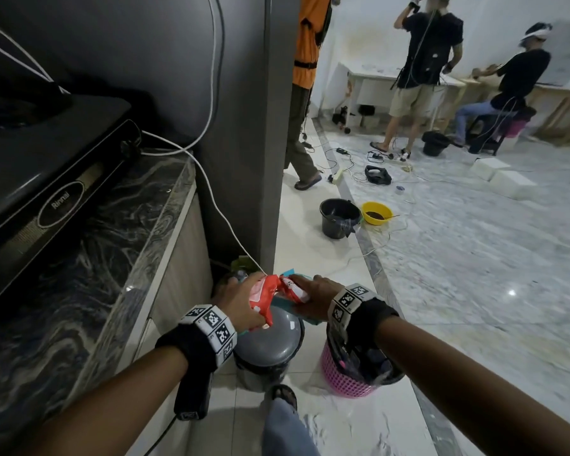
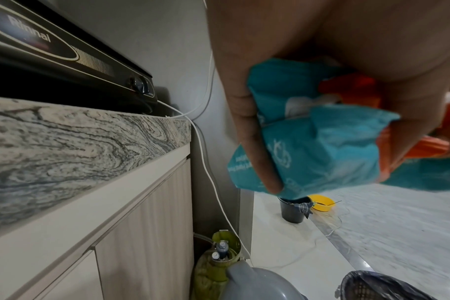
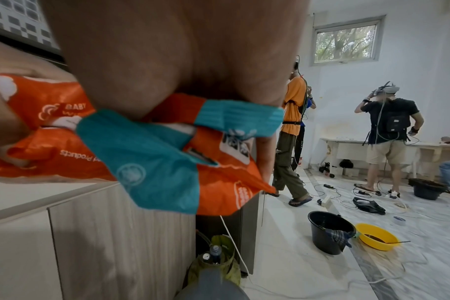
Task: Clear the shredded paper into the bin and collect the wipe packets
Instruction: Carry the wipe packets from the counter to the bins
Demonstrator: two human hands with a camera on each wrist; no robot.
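My left hand [image 1: 242, 296] and right hand [image 1: 310, 287] are held close together just above the grey domed bin [image 1: 270, 337]. Both grip crumpled wipe packets. The left wrist view shows a finger [image 2: 249, 132] curled round a teal packet [image 2: 321, 142], with an orange packet [image 2: 352, 89] behind it. In the right wrist view my right hand pinches an orange packet [image 3: 226, 182] and a teal packet [image 3: 154, 158] together. From the head view the orange packets [image 1: 260, 297] meet between the two hands.
A pink basket [image 1: 349, 380] with a black liner stands right of the bin. To the left are the marble counter [image 1: 96, 258], a black stove [image 1: 46, 166] and a white cable [image 1: 224, 225]. A green gas cylinder [image 2: 219, 263] sits behind the bin. Beyond are a black bucket [image 1: 339, 218], a yellow bowl [image 1: 377, 213], floor cables and people.
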